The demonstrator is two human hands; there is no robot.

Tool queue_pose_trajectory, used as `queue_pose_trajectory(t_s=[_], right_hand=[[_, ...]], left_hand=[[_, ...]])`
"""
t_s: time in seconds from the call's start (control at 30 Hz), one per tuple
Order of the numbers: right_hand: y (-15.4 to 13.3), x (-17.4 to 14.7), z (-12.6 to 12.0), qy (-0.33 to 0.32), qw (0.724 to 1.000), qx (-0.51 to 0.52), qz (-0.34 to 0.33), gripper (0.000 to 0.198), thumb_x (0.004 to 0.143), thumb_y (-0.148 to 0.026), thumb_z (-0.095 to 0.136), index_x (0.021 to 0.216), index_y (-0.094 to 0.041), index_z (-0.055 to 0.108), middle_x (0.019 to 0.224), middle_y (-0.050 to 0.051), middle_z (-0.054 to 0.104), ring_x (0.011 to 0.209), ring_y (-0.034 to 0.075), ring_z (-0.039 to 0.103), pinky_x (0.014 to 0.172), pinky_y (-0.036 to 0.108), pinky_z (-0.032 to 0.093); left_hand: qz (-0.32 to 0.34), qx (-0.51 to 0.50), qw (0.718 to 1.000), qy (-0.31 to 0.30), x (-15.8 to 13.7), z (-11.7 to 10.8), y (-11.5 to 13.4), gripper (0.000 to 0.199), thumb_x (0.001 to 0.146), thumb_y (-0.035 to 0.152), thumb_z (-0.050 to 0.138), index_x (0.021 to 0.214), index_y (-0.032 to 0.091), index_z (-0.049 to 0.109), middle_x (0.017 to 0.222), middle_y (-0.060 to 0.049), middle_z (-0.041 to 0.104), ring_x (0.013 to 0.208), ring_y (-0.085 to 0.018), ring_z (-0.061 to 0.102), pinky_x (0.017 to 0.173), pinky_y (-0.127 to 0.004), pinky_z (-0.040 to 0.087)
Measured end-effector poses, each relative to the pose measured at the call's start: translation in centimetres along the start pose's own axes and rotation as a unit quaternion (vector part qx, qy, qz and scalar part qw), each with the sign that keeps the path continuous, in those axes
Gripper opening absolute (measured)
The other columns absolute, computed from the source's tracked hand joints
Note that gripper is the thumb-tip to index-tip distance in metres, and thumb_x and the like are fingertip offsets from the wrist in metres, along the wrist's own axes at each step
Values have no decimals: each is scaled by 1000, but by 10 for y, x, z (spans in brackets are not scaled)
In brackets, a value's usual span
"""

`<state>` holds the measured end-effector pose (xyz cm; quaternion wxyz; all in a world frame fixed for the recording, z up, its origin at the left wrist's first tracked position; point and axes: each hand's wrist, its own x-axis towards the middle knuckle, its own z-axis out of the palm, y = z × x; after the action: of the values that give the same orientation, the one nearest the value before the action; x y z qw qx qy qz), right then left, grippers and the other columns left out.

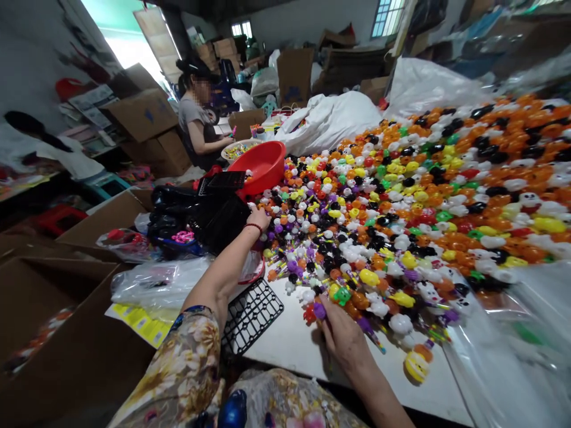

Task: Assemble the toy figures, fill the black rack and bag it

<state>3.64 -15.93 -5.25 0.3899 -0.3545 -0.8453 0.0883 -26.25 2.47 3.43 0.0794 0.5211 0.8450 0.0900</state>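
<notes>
My right hand (345, 333) is low over the white tabletop (285, 339), its fingers closed on small plastic toys with a purple head (319, 310) and a red one (309, 314). What lies under the palm is hidden. Reaching farther forward, my left hand (259, 219) is at the left edge of the toy pile (330, 220), beside black plastic trays (227, 223) and below a red basin (263, 166). Its fingertips are mostly hidden, so I cannot tell what they touch. A black grid tray (254, 315) lies flat between my forearms.
Clear plastic sheeting (517, 345) covers the right side. Cardboard boxes (66, 333) and plastic bags (156, 285) stand to the left. A co-worker (196, 119) sits beyond the basin near a bowl of small parts (241, 150). A white sack (330, 122) lies behind the pile.
</notes>
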Motion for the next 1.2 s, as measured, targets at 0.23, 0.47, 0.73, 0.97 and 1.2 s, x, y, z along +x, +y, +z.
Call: queue_pose_trajectory(t_s=[0.23,0.47,0.73,0.97,1.2], right_hand=[[4,4,-17,-15,1000,0,16,52,93,-14,42,145,-19,45,117,11,72,104,23,71,87,38,62],[-1,16,-16,-34,991,62,113,48,93,-18,42,140,-19,52,124,12,69,113,23,67,96,39,58],[-2,13,-19,-38,983,58,170,48,97,-23,40,144,-14,46,131,16,63,123,24,60,101,42,53],[-4,8,-27,-34,978,85,187,44,99,-27,41,140,-15,50,130,15,65,121,23,62,101,40,53],[-7,17,-33,11,982,95,162,38,101,-27,42,135,-19,57,117,11,71,107,21,67,94,37,56]], left_hand=[[65,-148,984,69,-12,-10,-2,21,92,34,55,88,17,65,109,-9,58,100,-20,63,87,-29,48],[-39,-654,732,-187,-83,19,22,36,78,49,73,75,17,57,65,3,56,50,-7,53,48,-19,45],[-51,-685,690,-227,-136,57,35,22,75,31,75,89,16,68,82,-1,66,68,-10,62,62,-21,51],[65,-604,791,-68,-149,67,23,38,66,30,78,100,19,64,104,-4,67,92,-15,61,80,-26,49],[2,-719,637,-278,-181,57,23,46,59,42,87,91,17,65,83,1,66,68,-9,60,69,-23,51]])
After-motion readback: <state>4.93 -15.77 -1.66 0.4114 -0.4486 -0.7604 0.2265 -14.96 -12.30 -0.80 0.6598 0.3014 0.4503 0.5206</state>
